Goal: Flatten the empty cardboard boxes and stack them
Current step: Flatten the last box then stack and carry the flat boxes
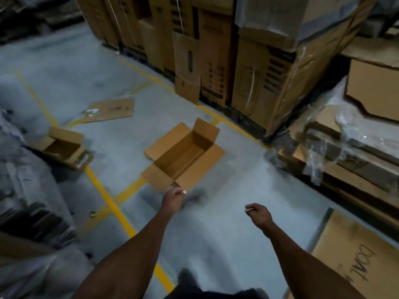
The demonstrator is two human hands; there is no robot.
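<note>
An open brown cardboard box [183, 154] stands on the grey floor in the middle, all flaps spread and nothing inside. My left hand [173, 198] reaches to its near flap, and the fingers pinch that flap's front edge. Lower and to the right, my right hand [258, 213] hangs in the air with fingers curled and nothing in it. A smaller open box [64, 147] sits on the floor at the left. Beyond it lies a flattened cardboard sheet [110, 110]. Another flat cardboard piece [349, 253] with handwriting lies at the lower right.
Tall stacked cartons [216, 50] wall off the back. Plastic-wrapped flat cardboard piles [345, 152] fill the right side. Dark wrapped goods [26, 201] crowd the left. Yellow floor lines [114, 203] cross the concrete between them. My foot [187, 279] shows at the bottom.
</note>
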